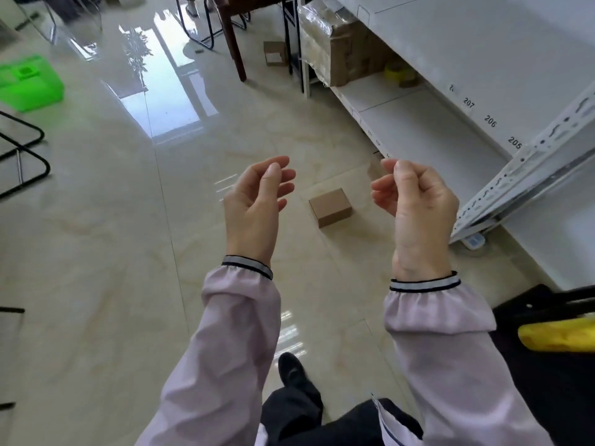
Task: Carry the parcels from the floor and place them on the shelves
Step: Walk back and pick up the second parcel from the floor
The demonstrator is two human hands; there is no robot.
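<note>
We have both hands up in front of us over the glossy tiled floor (96, 252), and neither one is carrying anything. Our left hand (257, 201) hangs loose with its fingers softly curled, palm turned inward, nothing between the fingertips. Our right hand (418, 207) mirrors it, fingers bent in toward the palm yet not clenched, also bare. Down between the two hands sits a small brown cardboard parcel (331, 207), closed, resting flat on the floor just beside the foot of the white shelves (434, 130) on our right. The lower shelf board beside it lies bare and carries small number labels along its front edge; the board above reads 205, 206, 207. Farther along that lower shelf, a large carton (341, 53) wrapped in clear film stands with a yellow tape roll (396, 72) next to it. Another small box (274, 53) lies on the floor well away, near a dark wooden table leg. Off to our left rests a bright green bin (30, 82). Our dark shoe (291, 370) shows below, planted on the tiles.
</note>
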